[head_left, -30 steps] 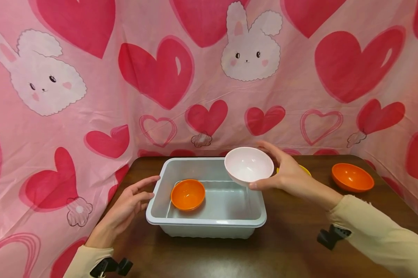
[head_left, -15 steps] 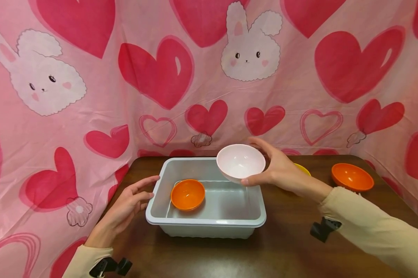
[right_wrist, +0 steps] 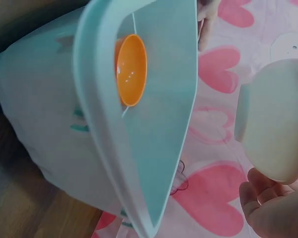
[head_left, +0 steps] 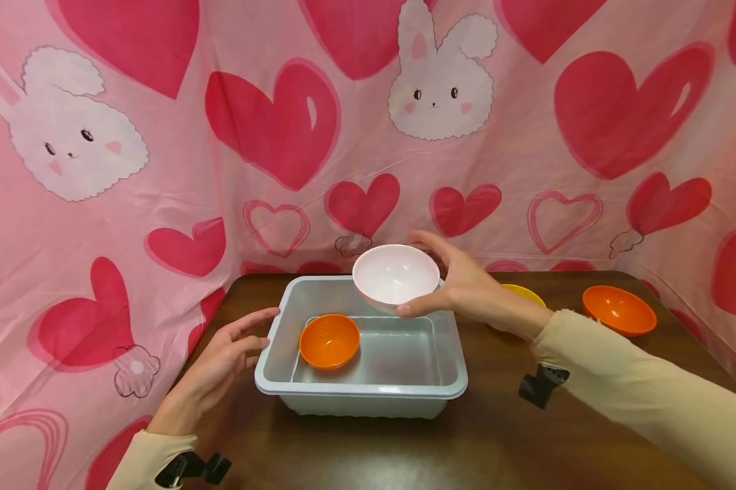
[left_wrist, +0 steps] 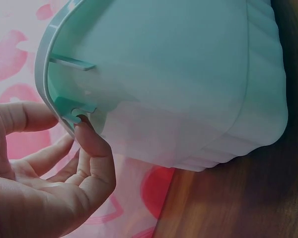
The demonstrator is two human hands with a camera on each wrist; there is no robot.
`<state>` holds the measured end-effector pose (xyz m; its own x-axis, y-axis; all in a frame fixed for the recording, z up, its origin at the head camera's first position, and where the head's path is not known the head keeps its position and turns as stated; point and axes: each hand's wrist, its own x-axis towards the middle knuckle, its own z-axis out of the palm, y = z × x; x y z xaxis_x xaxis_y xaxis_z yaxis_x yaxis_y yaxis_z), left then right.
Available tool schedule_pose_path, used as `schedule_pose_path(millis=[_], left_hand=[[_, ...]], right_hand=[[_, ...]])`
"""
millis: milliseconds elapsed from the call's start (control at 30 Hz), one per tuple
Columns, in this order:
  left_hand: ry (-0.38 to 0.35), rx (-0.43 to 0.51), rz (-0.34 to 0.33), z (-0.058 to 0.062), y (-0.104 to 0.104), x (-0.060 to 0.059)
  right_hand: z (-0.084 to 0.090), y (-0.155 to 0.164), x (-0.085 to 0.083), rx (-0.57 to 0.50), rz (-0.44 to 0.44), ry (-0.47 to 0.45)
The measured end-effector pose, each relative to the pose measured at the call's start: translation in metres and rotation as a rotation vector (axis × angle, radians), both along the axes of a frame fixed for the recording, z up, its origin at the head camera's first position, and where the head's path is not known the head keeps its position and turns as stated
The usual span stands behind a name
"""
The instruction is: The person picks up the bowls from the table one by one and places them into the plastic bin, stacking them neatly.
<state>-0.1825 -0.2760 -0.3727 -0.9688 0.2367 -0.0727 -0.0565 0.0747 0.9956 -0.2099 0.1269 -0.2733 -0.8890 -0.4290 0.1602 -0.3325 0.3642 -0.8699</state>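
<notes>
Right hand [head_left: 466, 292]: grips the white bowl [head_left: 395, 275] by its far-right side, thumb under the near wall, fingers curved over the rim at the back. The bowl is held upright in the air above the rear of the grey tub [head_left: 270, 361], apart from its floor and walls. The right wrist view shows the same bowl [right_wrist: 273, 121] seated against the fingertips [right_wrist: 258, 191], with the tub [right_wrist: 139, 163] below it.

Left hand [head_left: 224, 361]: fingers relaxed and spread, holding nothing. In the left wrist view the thumb tip [left_wrist: 87, 131] touches the underside of the tub's rim [left_wrist: 49, 99] on its left end; the other fingers lie just beside the wall.

Inside the tub: one orange bowl [head_left: 330, 340], tilted against the left part of the floor.

On the brown surface [head_left: 496, 442], right of the tub: a yellow bowl [head_left: 524, 294], partly hidden behind the right wrist, and a second orange bowl [head_left: 619, 309], well apart toward the far right corner.

Handling judgement: the white bowl looks like thin rigid plastic, so light, stiff, unlikely to break, but smooth and likely slippery. A rim-and-wall pinch such as the present one suits it; a one-sided hold could let it tip.

Backdrop: pink cloth [head_left: 160, 170] with hearts and rabbits.
</notes>
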Motion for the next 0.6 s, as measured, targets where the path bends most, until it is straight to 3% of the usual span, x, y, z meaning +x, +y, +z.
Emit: schedule_pose_path(millis=[600], left_hand=[[-0.004, -0.008, 0.004, 0.001, 0.0, 0.0]], right_hand=[[0.004, -0.03, -0.011, -0.062, 0.069, -0.043]])
